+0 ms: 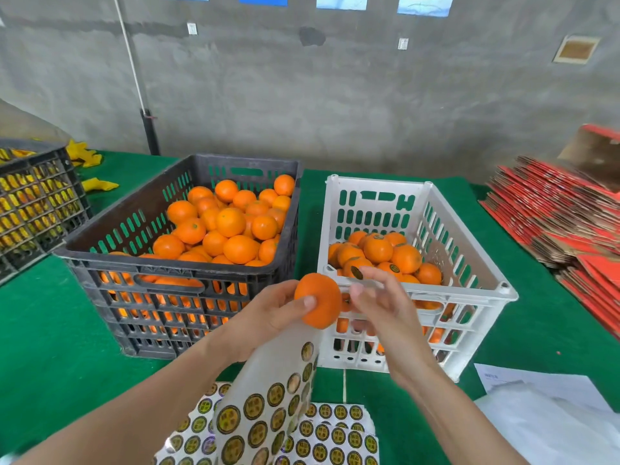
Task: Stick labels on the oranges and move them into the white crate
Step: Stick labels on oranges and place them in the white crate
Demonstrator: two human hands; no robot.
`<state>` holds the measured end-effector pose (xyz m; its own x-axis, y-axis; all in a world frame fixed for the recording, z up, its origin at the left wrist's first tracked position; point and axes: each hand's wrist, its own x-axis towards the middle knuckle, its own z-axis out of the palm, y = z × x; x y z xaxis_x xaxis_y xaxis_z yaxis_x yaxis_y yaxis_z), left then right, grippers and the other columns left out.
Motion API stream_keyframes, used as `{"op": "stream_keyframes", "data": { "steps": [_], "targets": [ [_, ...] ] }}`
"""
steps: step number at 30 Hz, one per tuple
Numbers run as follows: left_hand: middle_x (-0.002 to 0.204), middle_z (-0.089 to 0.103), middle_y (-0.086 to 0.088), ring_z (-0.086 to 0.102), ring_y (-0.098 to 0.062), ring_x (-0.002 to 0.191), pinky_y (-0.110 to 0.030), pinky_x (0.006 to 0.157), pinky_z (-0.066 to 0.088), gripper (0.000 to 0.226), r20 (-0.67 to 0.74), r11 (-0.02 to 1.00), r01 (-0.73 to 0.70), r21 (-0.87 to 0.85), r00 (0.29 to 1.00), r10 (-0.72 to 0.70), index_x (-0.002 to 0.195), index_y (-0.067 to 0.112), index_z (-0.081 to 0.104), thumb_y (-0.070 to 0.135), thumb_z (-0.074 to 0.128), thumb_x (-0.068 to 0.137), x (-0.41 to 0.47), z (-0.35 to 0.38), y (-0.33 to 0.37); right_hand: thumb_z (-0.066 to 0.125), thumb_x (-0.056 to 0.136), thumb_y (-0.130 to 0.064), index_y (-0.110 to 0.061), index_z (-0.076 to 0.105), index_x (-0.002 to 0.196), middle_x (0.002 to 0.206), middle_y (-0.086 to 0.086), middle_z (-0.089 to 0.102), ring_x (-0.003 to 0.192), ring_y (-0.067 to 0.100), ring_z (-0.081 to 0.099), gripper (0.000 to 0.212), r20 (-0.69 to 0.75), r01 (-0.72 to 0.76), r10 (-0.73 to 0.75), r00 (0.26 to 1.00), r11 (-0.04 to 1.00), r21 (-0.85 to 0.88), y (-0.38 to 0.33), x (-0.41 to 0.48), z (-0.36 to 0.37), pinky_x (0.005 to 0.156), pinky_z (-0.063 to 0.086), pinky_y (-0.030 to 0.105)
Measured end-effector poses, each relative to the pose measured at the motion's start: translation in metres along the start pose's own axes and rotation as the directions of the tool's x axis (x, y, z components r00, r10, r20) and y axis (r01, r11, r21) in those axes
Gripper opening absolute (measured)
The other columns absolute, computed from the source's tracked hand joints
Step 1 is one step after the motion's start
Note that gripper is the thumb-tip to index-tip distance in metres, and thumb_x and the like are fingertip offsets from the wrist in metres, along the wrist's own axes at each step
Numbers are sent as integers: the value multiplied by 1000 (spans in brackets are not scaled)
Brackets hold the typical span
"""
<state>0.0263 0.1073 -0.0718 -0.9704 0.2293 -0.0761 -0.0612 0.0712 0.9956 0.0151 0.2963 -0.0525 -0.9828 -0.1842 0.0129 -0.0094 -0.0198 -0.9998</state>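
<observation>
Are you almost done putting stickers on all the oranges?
Not nearly. Done: a small pile of oranges, some showing labels, lies in the white crate. In hand: the left hand holds one orange, and the right hand holds a label beside it. Left: the black crate is heaped with more oranges.

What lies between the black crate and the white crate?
Only a bare strip of green cloth, in the head view; an orange in the left hand hides its near end.
</observation>
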Motion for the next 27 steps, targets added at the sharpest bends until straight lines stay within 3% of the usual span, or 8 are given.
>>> {"op": "stream_keyframes", "data": {
  "steps": [2,4,7,11,16,19,22,27],
  "targets": [
    [91,65,-13,61,-27,84,-39,77,48,103,31,998,36,-56,999,-35,115,3,56,72,80,42,0,-1,-1,68,82,-21,-28,69,88,90,-6,69,94,14,62,9,-73,86,-86,994,996,-9,-8,4,-9,77,46,26],
    [95,65,-17,61,-30,87,-43,80,47,108,35,994,52,-94,998,-49,120,2,54,68,84,40,1,0,-1,67,83,-12,-21,73,78,89,-8,71,93,9,62,12,0,72,-72,997,997,24,-14,3,-9,78,43,24],
    [114,60,-27,60,-32,98,-45,88,46,117,29,995,27,-100,999,-24,129,1,48,66,85,38,3,3,0,67,83,-13,-17,74,79,108,-6,69,106,8,59,9,173,0,2,985,1000,-12,-15,-5,0,87,43,26],
    [113,64,-20,63,-28,100,-38,88,50,114,79,996,6,-88,997,1,129,3,49,66,85,41,4,3,1,66,85,-10,-21,70,70,112,-12,61,111,3,52,19,162,52,-41,986,996,-65,-16,-7,8,88,40,21],
    [115,65,-17,64,-25,102,-31,86,52,111,83,994,-13,-104,996,22,129,5,51,65,84,42,5,4,1,65,85,-7,-26,67,66,99,-19,64,101,-6,56,26,115,159,-142,983,975,-152,-14,-6,10,83,42,16],
    [123,60,-24,59,-35,111,-42,95,49,109,97,990,-17,-139,995,31,131,4,49,62,85,46,6,5,2,64,85,-6,-29,64,69,92,-22,64,101,-7,55,28,83,264,-251,964,938,-226,-8,-6,13,77,45,10],
    [127,53,-32,49,-49,119,-57,104,37,107,128,985,-10,-175,991,33,132,1,47,58,86,50,6,4,3,64,86,-9,-28,59,79,97,-19,58,100,-1,54,20,92,439,-440,893,811,-388,-3,-7,16,73,48,14],
    [123,60,-23,56,-40,116,-46,99,47,99,173,993,-40,-110,983,58,129,6,52,62,82,53,11,-1,4,65,85,-23,-40,54,101,102,-20,54,96,2,54,25,145,467,-448,882,796,-385,-4,-3,11,68,53,21]
  ]
}}
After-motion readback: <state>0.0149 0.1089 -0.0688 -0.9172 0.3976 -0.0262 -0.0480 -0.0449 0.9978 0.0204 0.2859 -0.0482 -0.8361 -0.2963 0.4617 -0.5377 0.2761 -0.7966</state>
